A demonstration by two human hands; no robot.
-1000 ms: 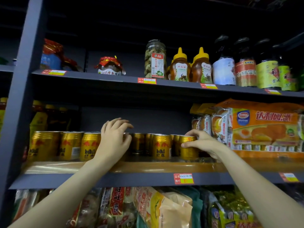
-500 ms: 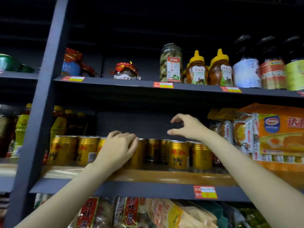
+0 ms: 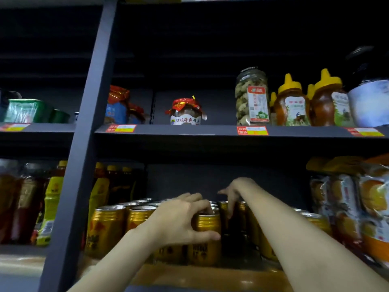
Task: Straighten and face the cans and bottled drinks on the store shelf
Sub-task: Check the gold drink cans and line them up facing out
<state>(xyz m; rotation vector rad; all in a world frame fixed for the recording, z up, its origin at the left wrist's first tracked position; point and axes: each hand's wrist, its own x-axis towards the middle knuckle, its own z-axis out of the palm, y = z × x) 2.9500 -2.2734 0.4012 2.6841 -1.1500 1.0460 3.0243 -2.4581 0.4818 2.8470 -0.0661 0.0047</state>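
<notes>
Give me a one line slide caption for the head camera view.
Left hand grips a front-row gold metal drink can while the right hand reaches among the cans behind it.

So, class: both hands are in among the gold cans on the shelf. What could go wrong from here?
1. The right hand reaches deep behind the front row; its forearm could knock over a gold can beside it.
2. The left hand grips the front can by its top; turning it may nudge the neighbouring cans out of line.
</notes>
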